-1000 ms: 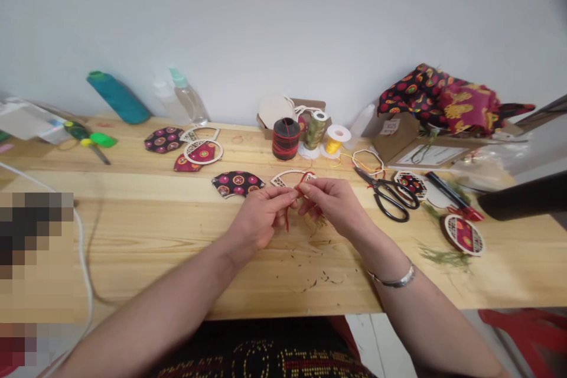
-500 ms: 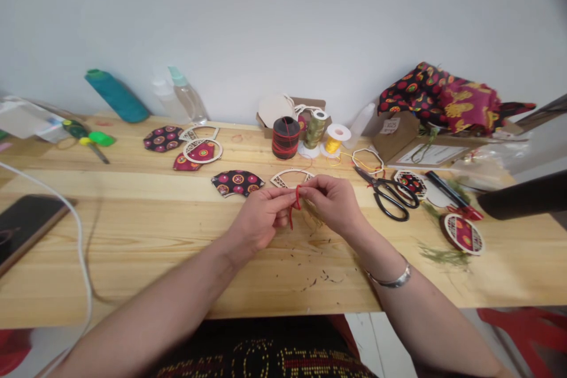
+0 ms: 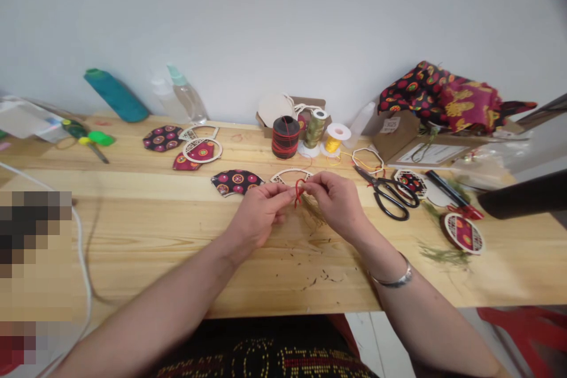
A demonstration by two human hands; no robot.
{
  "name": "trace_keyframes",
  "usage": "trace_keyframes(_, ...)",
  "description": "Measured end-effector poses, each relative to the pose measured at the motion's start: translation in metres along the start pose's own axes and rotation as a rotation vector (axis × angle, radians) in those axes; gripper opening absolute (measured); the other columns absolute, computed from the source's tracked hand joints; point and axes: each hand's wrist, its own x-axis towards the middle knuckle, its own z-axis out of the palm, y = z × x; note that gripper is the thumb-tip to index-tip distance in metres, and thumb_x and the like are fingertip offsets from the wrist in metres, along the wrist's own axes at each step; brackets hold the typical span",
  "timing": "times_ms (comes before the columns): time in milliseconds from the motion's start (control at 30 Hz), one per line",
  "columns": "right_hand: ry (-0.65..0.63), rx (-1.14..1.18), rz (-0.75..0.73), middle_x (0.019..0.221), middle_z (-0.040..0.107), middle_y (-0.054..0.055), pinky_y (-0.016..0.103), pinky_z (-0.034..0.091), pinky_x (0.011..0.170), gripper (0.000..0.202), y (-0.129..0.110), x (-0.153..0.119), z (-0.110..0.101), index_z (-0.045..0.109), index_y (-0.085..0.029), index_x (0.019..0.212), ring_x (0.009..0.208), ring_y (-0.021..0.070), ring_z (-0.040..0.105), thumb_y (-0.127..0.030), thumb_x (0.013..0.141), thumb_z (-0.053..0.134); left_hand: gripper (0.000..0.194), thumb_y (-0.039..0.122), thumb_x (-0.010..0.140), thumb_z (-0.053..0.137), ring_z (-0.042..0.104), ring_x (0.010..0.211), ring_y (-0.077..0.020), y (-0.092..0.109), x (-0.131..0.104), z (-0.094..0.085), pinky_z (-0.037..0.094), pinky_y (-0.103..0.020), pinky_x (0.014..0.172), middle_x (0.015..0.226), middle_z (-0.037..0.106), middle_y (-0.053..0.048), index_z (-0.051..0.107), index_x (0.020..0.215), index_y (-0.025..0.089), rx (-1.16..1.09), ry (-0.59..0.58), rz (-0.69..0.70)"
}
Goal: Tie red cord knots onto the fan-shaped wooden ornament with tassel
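Observation:
A short red cord [image 3: 298, 192] is looped between my two hands over the middle of the wooden table [image 3: 177, 271]. My left hand [image 3: 264, 212] pinches it from the left between thumb and forefinger. From the right, my right hand [image 3: 334, 204] pinches the cord with its fingertips, other fingers curled in. Just behind the hands lies a pale fan-shaped wooden frame [image 3: 290, 176], partly covered. A patterned fan-shaped piece [image 3: 238, 182] rests beyond my left hand. Olive-coloured threads [image 3: 315, 215] show beneath my right hand.
Black-handled scissors [image 3: 390, 195] lie right of my right hand. Thread spools, including a black-and-red one [image 3: 285, 137], stand behind. A box with patterned cloth [image 3: 420, 139] is at the back right. A round ornament [image 3: 463, 233] lies right, a white cable [image 3: 80, 236] left.
The red cord has changed shape: its loop now opens upward and the hanging end looks shorter. My fingertips have shifted slightly. The lower left corner is now pixelated.

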Motion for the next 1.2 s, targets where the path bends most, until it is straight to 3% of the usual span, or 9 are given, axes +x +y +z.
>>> trace_keyframes(167,-0.007,0.155,0.1,0.06,0.065,-0.001,0.023,0.04,0.055,0.012,-0.0017,0.0007,0.0004,0.064,-0.017,0.068,0.055,0.0107,0.053,-0.021,0.078,0.059,0.017,0.031,0.064,0.075,0.038,0.046,-0.0051,-0.0032,-0.0011,-0.0002,0.026,-0.019,0.043,0.055,0.053,0.003,0.069,0.066,0.015,0.11,-0.101,0.029)
trace_keyframes(467,-0.123,0.601,0.364,0.046,0.047,-0.005,0.021,0.022,0.039,0.021,-0.005,0.0013,0.0027,0.057,-0.017,0.064,0.04,0.0058,0.031,-0.035,0.073,0.063,0.014,0.031,0.07,0.07,0.042,0.048,-0.0088,-0.005,-0.0017,-0.0006,0.031,-0.023,0.047,0.053,0.054,0.003,0.07,0.067,0.018,0.382,-0.068,0.148)
trace_keyframes(600,-0.168,0.734,0.398,0.049,0.048,-0.005,0.02,0.018,0.038,0.025,-0.0073,0.0,0.0036,0.054,-0.017,0.065,0.039,0.0042,0.029,-0.038,0.072,0.066,0.011,0.03,0.071,0.07,0.042,0.05,-0.0095,-0.0028,-0.0037,0.0011,0.031,-0.023,0.05,0.055,0.057,0.003,0.073,0.07,0.019,0.458,-0.018,0.199)
trace_keyframes(767,-0.149,0.768,0.401,0.052,0.049,-0.005,0.019,0.02,0.039,0.026,-0.0078,-0.0001,0.0036,0.052,-0.017,0.066,0.04,0.0037,0.032,-0.037,0.069,0.068,0.012,0.029,0.071,0.068,0.047,0.055,-0.0112,-0.0016,-0.0052,0.0029,0.036,-0.024,0.056,0.058,0.059,0.002,0.071,0.067,0.018,0.454,-0.035,0.19)
trace_keyframes(833,-0.14,0.741,0.399,0.05,0.046,-0.007,0.019,0.02,0.039,0.026,-0.0068,0.0006,0.0033,0.052,-0.017,0.066,0.04,0.0041,0.032,-0.037,0.069,0.068,0.012,0.028,0.072,0.066,0.051,0.063,-0.0128,-0.0011,-0.0046,0.0021,0.039,-0.025,0.061,0.067,0.061,0.0,0.07,0.068,0.017,0.432,-0.011,0.209)
trace_keyframes(933,-0.127,0.687,0.389,0.05,0.046,-0.006,0.02,0.02,0.039,0.025,-0.0061,0.0016,0.0033,0.053,-0.017,0.066,0.04,0.0048,0.032,-0.038,0.069,0.068,0.006,0.022,0.068,0.066,0.057,0.084,-0.0161,-0.0003,-0.0028,-0.0002,0.043,-0.026,0.072,0.102,0.062,-0.005,0.066,0.07,0.016,0.385,0.143,0.317)
trace_keyframes(1033,-0.118,0.641,0.354,0.051,0.047,-0.005,0.02,0.022,0.039,0.025,-0.0067,0.0018,0.0044,0.054,-0.017,0.064,0.041,0.0051,0.033,-0.037,0.068,0.068,0.018,0.016,0.067,0.066,0.056,0.102,-0.0181,-0.0002,-0.002,-0.0007,0.044,-0.027,0.084,0.122,0.054,-0.007,0.063,0.084,0.017,0.269,0.225,0.426)
trace_keyframes(1100,-0.121,0.603,0.316,0.049,0.046,-0.005,0.021,0.023,0.039,0.024,-0.0071,0.0013,0.0054,0.054,-0.017,0.062,0.042,0.0053,0.033,-0.037,0.069,0.067,0.028,0.015,0.068,0.067,0.055,0.108,-0.0185,-0.0006,-0.0031,0.001,0.043,-0.029,0.09,0.119,0.058,-0.007,0.061,0.095,0.018,0.162,0.15,0.424)
trace_keyframes(1200,-0.126,0.528,0.268,0.048,0.045,-0.005,0.02,0.025,0.039,0.022,-0.0068,0.0003,0.0068,0.055,-0.018,0.062,0.043,0.0062,0.034,-0.036,0.07,0.065,0.035,0.015,0.068,0.068,0.06,0.1,-0.0184,-0.0015,-0.0053,0.005,0.046,-0.031,0.089,0.105,0.066,-0.007,0.061,0.103,0.016,0.065,-0.048,0.28)
